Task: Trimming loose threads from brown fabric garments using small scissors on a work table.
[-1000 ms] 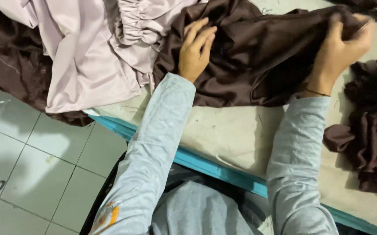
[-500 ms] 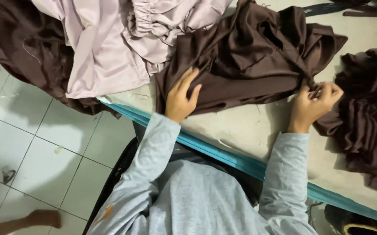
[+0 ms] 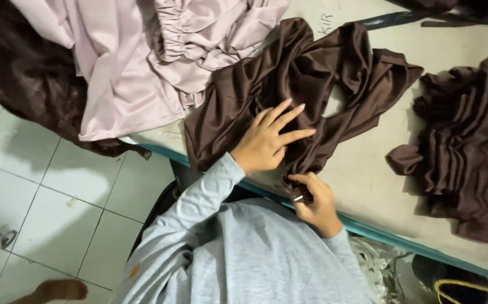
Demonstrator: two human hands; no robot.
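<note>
- The right hand, nearest the body in a grey sleeve, sits at the teal front edge of the pale worn surface; its fingers are clenched on a lower corner of the dark brown satin garment.
- Just beyond it, the left hand lies flat on the same garment, fingers released and spread, pressing the cloth down rather than gripping it.
- That garment is bunched and twisted across the surface in front of the person, its near edge hanging a little over the front edge.
- To do this well, I judge the flat palm should hold the cloth firm while the pinched corner is drawn taut, since satin slips and creases easily; pull along the edge, not across the folds.
- To the right, apart from it, lies a gathered dark brown fabric heap.
- Farther back on the left, a pale mauve ruffled cloth overlaps another dark brown piece that hangs off the surface.
</note>
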